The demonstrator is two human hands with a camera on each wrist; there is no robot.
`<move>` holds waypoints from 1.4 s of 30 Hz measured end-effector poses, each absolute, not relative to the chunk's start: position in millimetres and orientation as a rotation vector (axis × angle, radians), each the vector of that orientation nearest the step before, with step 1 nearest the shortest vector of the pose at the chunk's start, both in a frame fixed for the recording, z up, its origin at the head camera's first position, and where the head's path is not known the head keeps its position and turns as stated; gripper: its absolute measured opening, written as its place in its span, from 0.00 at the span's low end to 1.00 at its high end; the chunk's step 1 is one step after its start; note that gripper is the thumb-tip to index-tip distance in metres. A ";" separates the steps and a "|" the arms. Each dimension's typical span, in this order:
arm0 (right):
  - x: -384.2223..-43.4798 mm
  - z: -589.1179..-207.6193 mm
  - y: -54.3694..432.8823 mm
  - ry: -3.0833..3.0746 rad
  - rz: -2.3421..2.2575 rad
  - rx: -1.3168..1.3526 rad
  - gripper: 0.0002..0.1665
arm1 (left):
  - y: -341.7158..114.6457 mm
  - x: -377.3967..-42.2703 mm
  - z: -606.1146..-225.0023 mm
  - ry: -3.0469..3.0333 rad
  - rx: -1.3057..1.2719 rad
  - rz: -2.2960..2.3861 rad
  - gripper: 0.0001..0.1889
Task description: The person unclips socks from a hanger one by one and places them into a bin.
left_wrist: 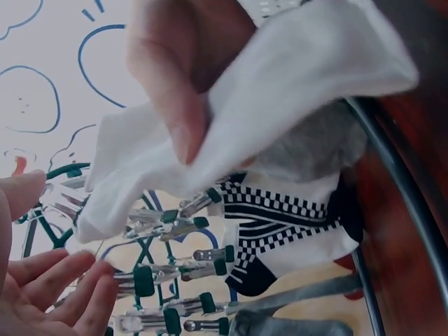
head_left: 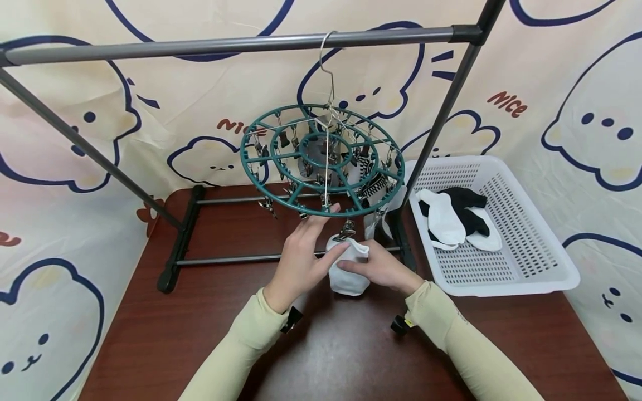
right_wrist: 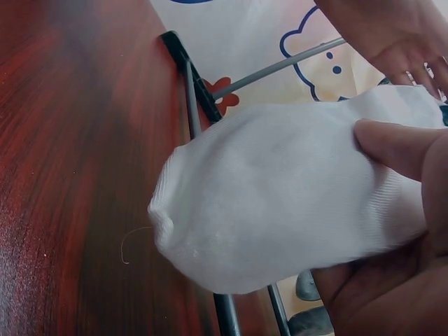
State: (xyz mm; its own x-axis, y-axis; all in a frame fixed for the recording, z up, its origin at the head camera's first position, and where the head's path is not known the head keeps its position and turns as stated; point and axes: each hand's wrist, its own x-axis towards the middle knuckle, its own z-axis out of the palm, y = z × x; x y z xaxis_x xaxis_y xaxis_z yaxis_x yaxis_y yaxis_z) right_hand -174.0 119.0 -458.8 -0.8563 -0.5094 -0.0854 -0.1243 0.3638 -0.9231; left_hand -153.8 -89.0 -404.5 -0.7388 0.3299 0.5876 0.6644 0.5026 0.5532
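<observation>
My right hand (head_left: 378, 267) pinches a white sock (head_left: 349, 277) between thumb and fingers, below the front rim of a round green clip hanger (head_left: 281, 203). In the right wrist view the white sock (right_wrist: 266, 196) stretches out from the hand, its toe end over the table. My left hand (head_left: 301, 256) is beside the sock's upper edge, fingers loosely spread. Its thumb tip is right at a metal clip (left_wrist: 64, 199), which meets the sock's cuff. Black-and-white patterned socks (left_wrist: 287, 224) and a grey sock (left_wrist: 315, 147) hang from the hanger behind.
The hanger's hook (head_left: 327, 53) hangs on the grey bar (head_left: 241, 45) of a rack standing on the dark red table (head_left: 165, 345). A white basket (head_left: 541, 262) at the right holds white socks (head_left: 443, 220) and black socks (head_left: 463, 203). Several loose clips dangle around the hanger.
</observation>
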 end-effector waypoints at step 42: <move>-172.1 -458.4 112.8 2.261 -1.454 -0.557 0.24 | -81.0 -163.2 -403.3 -2.329 -0.898 -1.473 0.13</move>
